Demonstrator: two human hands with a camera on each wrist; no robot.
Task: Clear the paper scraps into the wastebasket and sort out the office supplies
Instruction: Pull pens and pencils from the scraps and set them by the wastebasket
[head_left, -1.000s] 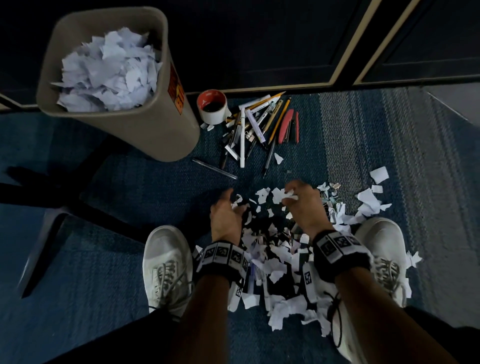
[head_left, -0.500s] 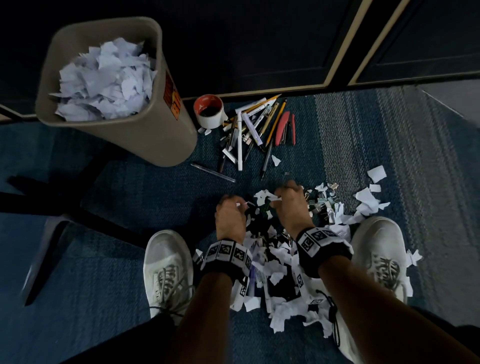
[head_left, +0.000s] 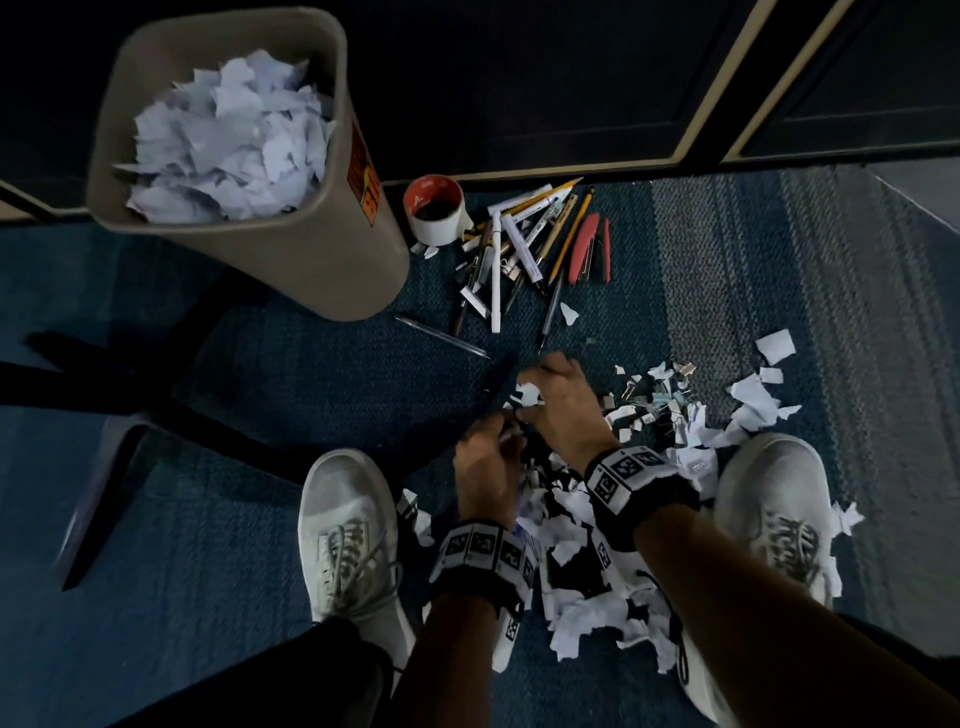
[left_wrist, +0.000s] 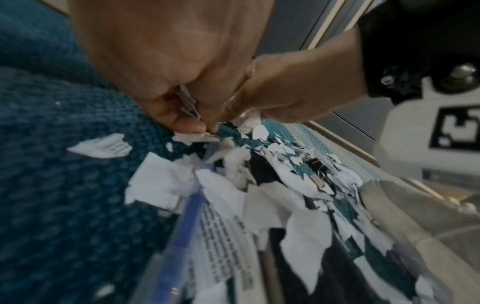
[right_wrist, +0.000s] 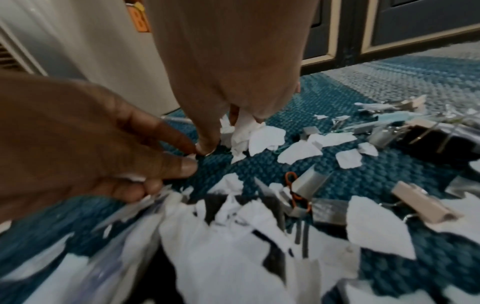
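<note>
Gathering scraps: both hands are down in the paper scraps heaped on the carpet between the two white shoes, on the near side of the wastebasket. The right hand has its fingers curled round a crumpled wad of white scraps; the right wrist view shows paper bunched under its knuckles. The left hand pinches small scraps between thumb and fingertips, low against the carpet.

Step in hand, by my reading: collecting a handful from the edge of the heap facing the wastebasket. The bin already holds a high mound of paper. Pens and pencils, a red stapler and a tape roll lie just beside the wastebasket's base, already grouped.

Next move calls for closing both hands on the load and carrying it up over the rim without shedding bits. Binder clips and an orange paper clip lie mixed in the heap on the side away from the wastebasket; these need keeping out of the handful.

Hard to make out: how much each palm holds. A blue pen lies partly buried. Wrist views are motion-blurred; heap depth unknown.
</note>
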